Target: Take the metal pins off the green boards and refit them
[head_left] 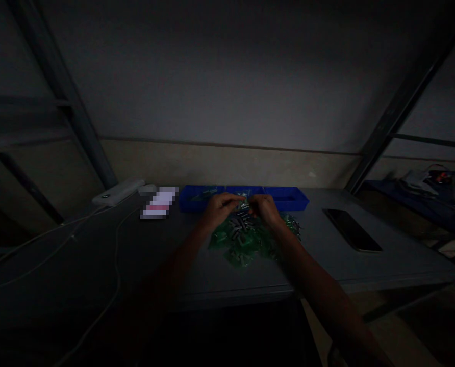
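My left hand (pixel 222 206) and my right hand (pixel 264 205) are raised over the near side of the blue bins, fingertips pinched and facing each other. Between them is a small shiny plastic bag (pixel 243 197); dim light blurs its details. Just below the hands lies a pile of loose short metal pins (pixel 241 224). Greenish clear plastic bags (pixel 239 255) with small metal pieces are spread around and under the pile. More bags lie at the right, partly behind my right forearm.
A row of three joined blue bins (pixel 288 200) stands at the table's back edge; bags lie in the left one. A black phone (pixel 352 230) rests at right. At left are a lit, blurred-out screen (pixel 159 203), a white power strip (pixel 118 192) and trailing white cables (pixel 116 255).
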Action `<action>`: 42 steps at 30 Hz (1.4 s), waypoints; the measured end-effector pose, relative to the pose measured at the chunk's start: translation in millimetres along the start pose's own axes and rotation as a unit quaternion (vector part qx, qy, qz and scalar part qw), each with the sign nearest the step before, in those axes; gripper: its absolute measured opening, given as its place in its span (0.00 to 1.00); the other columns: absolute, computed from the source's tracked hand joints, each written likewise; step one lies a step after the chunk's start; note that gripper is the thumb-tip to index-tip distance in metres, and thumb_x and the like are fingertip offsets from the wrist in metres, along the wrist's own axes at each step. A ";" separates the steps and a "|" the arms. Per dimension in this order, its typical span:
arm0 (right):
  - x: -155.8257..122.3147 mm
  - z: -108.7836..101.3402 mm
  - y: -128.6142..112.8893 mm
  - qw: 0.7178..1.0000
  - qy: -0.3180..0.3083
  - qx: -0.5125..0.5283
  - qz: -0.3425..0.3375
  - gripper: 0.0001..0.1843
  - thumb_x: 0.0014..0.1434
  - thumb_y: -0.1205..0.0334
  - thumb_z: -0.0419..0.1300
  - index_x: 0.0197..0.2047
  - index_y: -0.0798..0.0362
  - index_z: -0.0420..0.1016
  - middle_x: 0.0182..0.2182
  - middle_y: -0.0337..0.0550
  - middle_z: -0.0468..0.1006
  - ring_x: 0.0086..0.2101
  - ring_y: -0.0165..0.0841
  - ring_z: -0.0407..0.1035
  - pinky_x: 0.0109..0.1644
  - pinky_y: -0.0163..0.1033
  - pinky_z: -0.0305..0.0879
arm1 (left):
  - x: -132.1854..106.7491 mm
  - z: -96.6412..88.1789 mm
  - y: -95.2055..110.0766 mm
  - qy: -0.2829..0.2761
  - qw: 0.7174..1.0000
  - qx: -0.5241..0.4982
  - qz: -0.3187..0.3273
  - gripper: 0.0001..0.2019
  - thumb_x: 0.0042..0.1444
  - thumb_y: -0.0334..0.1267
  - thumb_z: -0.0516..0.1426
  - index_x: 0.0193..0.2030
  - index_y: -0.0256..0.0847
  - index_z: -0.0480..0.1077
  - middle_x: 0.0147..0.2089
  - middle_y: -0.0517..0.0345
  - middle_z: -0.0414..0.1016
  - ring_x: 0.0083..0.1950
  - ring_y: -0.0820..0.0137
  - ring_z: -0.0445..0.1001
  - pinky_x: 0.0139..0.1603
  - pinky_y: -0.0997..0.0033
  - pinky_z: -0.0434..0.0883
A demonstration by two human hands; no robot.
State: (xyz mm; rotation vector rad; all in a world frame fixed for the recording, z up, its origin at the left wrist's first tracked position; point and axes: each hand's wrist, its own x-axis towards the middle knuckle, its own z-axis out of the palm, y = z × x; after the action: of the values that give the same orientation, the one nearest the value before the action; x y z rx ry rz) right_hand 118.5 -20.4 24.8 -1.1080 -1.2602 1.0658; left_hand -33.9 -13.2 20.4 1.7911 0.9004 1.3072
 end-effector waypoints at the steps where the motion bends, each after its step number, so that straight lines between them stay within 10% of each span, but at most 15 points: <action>1: -0.3 0.6 0.1 1.000 0.006 0.008 0.002 0.09 0.40 0.61 0.52 0.13 0.54 0.64 0.09 0.35 0.64 0.12 0.26 0.55 0.16 0.33 0.48 | -0.1 0.0 -0.1 0.006 1.000 -0.003 0.005 0.08 0.47 0.36 0.57 0.32 0.40 0.77 0.31 0.56 0.74 0.35 0.68 0.72 0.34 0.71 0.69; 6: -2.3 1.4 2.8 1.000 -0.017 0.019 -0.011 0.10 0.41 0.59 0.52 0.13 0.53 0.61 0.10 0.34 0.63 0.14 0.26 0.56 0.17 0.33 0.49 | -4.1 0.7 0.8 0.022 0.999 -0.049 0.009 0.05 0.42 0.31 0.56 0.20 0.38 0.72 0.26 0.59 0.70 0.32 0.71 0.69 0.36 0.72 0.68; 11: -3.7 -1.4 4.9 0.992 -0.025 -0.067 -0.101 0.14 0.47 0.58 0.51 0.14 0.53 0.60 0.12 0.33 0.61 0.16 0.25 0.54 0.20 0.32 0.48 | -8.0 8.4 4.7 0.072 0.968 -0.221 -0.097 0.09 0.43 0.38 0.57 0.33 0.41 0.65 0.28 0.63 0.67 0.31 0.72 0.70 0.30 0.72 0.71; 32: -7.1 3.6 1.6 0.996 -0.037 0.037 -0.075 0.20 0.47 0.47 0.59 0.18 0.52 0.58 0.15 0.31 0.58 0.18 0.24 0.52 0.23 0.33 0.49 | -6.2 14.8 9.2 0.100 0.979 -0.178 -0.020 0.21 0.48 0.34 0.58 0.49 0.44 0.59 0.24 0.67 0.66 0.27 0.77 0.67 0.30 0.78 0.63; 42: -6.1 -0.4 2.6 0.993 -0.015 -0.022 -0.114 0.22 0.48 0.44 0.58 0.19 0.52 0.59 0.15 0.32 0.59 0.19 0.25 0.52 0.23 0.32 0.47 | -6.4 12.5 14.4 0.081 0.973 -0.201 -0.084 0.20 0.45 0.39 0.60 0.45 0.43 0.62 0.32 0.62 0.70 0.34 0.72 0.71 0.30 0.77 0.67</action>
State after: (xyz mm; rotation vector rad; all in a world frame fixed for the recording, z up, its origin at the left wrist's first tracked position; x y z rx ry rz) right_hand 118.7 -26.1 21.2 -0.9557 -1.4035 0.8890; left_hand -21.7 -27.6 27.3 1.2856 0.7866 1.4232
